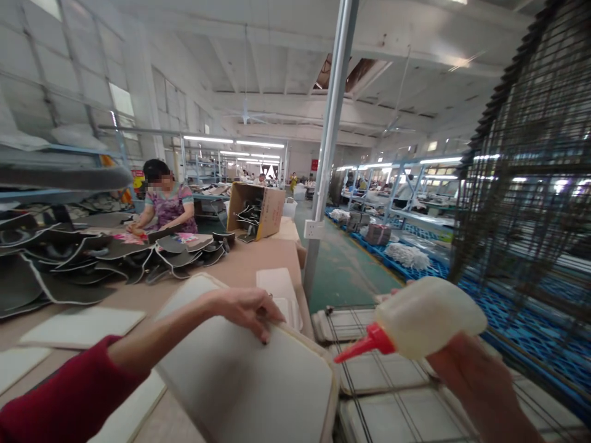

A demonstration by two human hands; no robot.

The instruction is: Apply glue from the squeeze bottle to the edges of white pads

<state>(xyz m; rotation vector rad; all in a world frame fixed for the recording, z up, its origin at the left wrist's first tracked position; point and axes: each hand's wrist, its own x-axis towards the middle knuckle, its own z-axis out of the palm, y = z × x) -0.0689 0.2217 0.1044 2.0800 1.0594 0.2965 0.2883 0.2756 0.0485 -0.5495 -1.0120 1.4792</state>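
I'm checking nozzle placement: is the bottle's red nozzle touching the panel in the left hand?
Cannot tell. In the head view, the red nozzle ends right by the edge of the panel, but one angle leaves depth unclear.

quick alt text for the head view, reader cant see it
The left hand holds a pale panel while the right hand holds a squeeze bottle, its red nozzle close to the panel's edge. Beyond, a co-worker is at the brown table near dark pieces and an open cardboard box.
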